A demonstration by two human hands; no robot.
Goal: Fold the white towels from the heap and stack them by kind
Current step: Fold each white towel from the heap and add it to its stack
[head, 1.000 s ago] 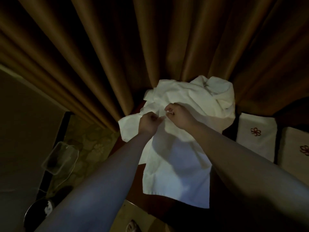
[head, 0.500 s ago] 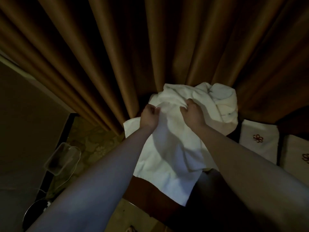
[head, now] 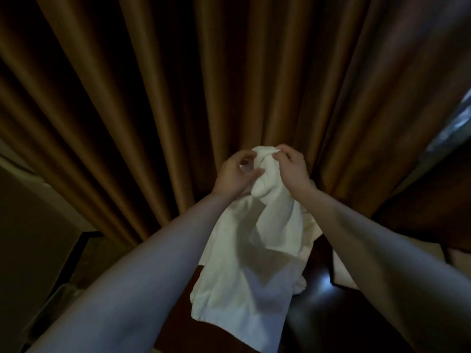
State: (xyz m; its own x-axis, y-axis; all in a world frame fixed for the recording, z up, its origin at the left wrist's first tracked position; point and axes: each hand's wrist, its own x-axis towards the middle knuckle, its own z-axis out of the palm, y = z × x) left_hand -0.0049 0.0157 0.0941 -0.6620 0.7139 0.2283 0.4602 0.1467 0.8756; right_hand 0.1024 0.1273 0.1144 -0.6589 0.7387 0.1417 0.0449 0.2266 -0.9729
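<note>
A white towel [head: 244,271] hangs in front of me, bunched at its top and draping down to the dark wooden table [head: 313,296]. My right hand [head: 293,169] pinches the bunched top edge. My left hand [head: 235,174] is beside it with fingers curled at the same bunched part, thumb and fingertips on the cloth. A bit of the white heap [head: 309,225] shows behind the hanging towel, mostly hidden by it and by my right forearm.
Brown pleated curtains [head: 178,98] fill the background close behind the towel. A pale folded towel [head: 341,273] peeks out under my right forearm. At lower left the patterned floor [head: 66,289] lies beside the table's edge.
Both hands have lifted the towel up off the heap, from table height to in front of the curtain. The view has tilted upward, so the folded towels at right are nearly out of sight.
</note>
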